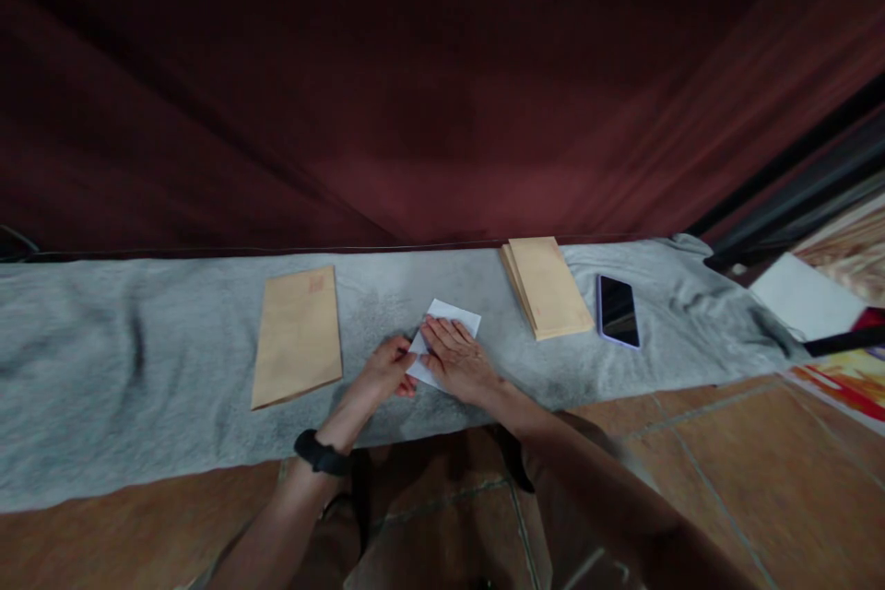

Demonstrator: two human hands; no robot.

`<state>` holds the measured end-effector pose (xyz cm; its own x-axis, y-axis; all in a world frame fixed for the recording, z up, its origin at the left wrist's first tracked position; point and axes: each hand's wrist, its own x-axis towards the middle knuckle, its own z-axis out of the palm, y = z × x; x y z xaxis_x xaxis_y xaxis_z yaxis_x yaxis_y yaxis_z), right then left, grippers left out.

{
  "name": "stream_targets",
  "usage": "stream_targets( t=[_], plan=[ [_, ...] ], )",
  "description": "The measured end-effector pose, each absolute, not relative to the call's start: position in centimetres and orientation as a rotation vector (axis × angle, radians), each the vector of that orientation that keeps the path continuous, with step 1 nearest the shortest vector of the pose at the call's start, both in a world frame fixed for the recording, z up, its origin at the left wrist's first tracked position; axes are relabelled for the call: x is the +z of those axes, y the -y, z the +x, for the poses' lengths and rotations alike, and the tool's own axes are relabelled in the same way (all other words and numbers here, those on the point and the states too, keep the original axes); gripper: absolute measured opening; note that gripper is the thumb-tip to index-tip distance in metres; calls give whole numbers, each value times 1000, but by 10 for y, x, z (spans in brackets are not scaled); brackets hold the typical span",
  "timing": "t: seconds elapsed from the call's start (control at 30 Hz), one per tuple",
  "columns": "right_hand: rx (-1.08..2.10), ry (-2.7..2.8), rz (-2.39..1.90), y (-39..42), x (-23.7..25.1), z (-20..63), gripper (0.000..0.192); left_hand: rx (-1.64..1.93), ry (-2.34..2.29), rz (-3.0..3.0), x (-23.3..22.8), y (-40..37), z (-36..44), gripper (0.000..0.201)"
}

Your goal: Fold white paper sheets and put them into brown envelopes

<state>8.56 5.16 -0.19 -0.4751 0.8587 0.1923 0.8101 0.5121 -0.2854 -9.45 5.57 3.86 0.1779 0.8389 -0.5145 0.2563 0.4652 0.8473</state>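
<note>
Both forearms reach forward from the lower edge of the view, converging over a folded white paper (446, 332) lying mid-way along the grey cloth (138, 369). Right hand (460, 359): palm down, fingers extended flat, pressing on the paper. Left hand (387, 371): fingers curled, tips pinching the paper's left edge; black wristband (322, 454) on that wrist. Single brown envelope (297, 334) lies to the left; envelope stack (548, 286) and phone (618, 311) to the right.

White paper (453, 321), apparently folded, flat on grey cloth (138, 369), half covered by hands.
</note>
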Motion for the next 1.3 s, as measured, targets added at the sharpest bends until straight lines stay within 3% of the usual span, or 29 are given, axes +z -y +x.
stream_targets(
  t=[0.63,0.77,0.9,1.0,1.17,1.3],
  plan=[
    [114,2122,-1725,-82,-8,132,56,561,-1395,1060,41,-60,-99,23],
    [335,1883,-1703,-89,0,136,57,643,-1323,996,48,-58,-105,33],
    [868,1499,-1517,-92,2,128,58,722,-1239,889,53,-54,-96,49],
    [1111,1438,-1385,-91,0,119,44,708,-1185,845,51,-47,-84,62],
    [1088,1648,-1422,-93,4,124,31,462,-1378,1148,47,-44,-86,44],
    [953,1806,-1512,-96,9,130,31,637,-1757,1757,54,-50,-92,40]
  ],
)
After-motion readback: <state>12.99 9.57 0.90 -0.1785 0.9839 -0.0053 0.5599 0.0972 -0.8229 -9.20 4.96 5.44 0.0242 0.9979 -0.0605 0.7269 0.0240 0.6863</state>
